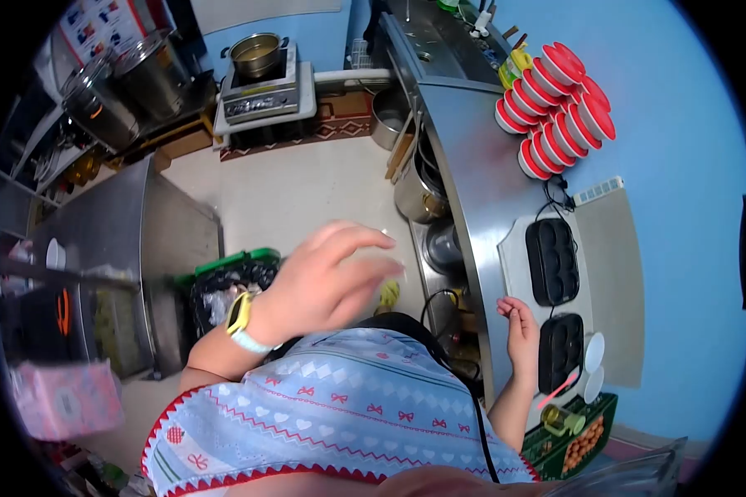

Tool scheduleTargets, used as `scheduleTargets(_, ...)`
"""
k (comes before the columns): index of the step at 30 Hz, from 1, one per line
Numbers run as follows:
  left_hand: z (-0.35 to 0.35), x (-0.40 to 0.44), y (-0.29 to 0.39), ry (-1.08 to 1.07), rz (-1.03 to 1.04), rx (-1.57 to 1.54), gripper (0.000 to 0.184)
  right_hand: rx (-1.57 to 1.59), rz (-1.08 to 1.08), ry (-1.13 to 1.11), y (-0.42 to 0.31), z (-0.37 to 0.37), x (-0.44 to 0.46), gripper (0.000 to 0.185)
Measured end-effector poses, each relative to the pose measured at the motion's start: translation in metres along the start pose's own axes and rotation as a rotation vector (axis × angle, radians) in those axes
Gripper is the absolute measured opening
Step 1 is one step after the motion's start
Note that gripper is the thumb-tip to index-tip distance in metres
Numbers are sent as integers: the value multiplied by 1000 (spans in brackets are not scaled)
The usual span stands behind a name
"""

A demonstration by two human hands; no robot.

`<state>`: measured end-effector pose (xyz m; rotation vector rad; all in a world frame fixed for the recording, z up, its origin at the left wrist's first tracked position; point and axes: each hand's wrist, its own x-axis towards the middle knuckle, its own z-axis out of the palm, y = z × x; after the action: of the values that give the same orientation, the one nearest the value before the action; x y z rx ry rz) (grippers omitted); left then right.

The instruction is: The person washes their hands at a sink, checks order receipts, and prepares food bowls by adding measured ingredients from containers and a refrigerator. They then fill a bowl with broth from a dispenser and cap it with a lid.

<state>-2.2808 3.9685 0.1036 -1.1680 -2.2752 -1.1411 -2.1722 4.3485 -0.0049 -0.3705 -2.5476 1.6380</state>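
Observation:
My left hand (333, 275), a yellow watch (239, 313) on its wrist, is raised in front of the apron (348, 406). Its fingers are bent and apart, slightly blurred, with nothing between them. At the steel counter's edge is my right hand (520, 334), fingers loosely curled and nothing visible in them. Just beyond it lie two black moulded pans, one farther off (553, 262) and one closer (560, 352). A pink utensil (559, 390) rests across the nearer pan's end, beside white bowls (593, 352).
Stacked red-lidded tubs (555, 112) stand along the steel counter (472, 149). A green crate (601, 418) holds eggs and an oil bottle (562, 421). Left are a lined bin (211, 290) and a steel cabinet (174, 224). A pot (257, 56) sits on a cooker ahead.

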Motion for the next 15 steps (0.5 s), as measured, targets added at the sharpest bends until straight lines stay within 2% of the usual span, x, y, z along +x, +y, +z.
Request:
scheduleTargets(1, -20, 26, 0, 81, 166, 87, 22, 58, 22, 2, 6, -4, 32, 25)
scheduleTargets(2, -32, 54, 3, 274, 307, 206, 24, 105, 44, -2, 3, -15, 68, 26)
scheduleTargets(3, -33, 69, -11, 357, 369, 289, 24, 94, 5, -51, 24, -5, 108, 26)
scheduleTargets(4, -39, 91, -23, 406, 392, 342, 24, 108, -5, -94, 14, 2, 151, 26)
scheduleTargets(6, -46, 131, -54, 433, 376, 407, 24, -34, -38, -222, -17, 15, 237, 26)
scheduleTargets(9, -51, 184, -106, 470, 330, 469, 25, 49, -44, -346, -15, 47, 365, 26)
scheduleTargets(12, -57, 228, -168, 480, 285, 514, 26, 63, -168, -359, -53, 101, 496, 26)
scheduleTargets(14, -65, 257, -218, 483, 269, 510, 27, -166, -297, -302, -63, 128, 559, 27)
scheduleTargets(15, -70, 273, -250, 475, 253, 487, 27, -54, -254, -282, -65, 144, 592, 31)
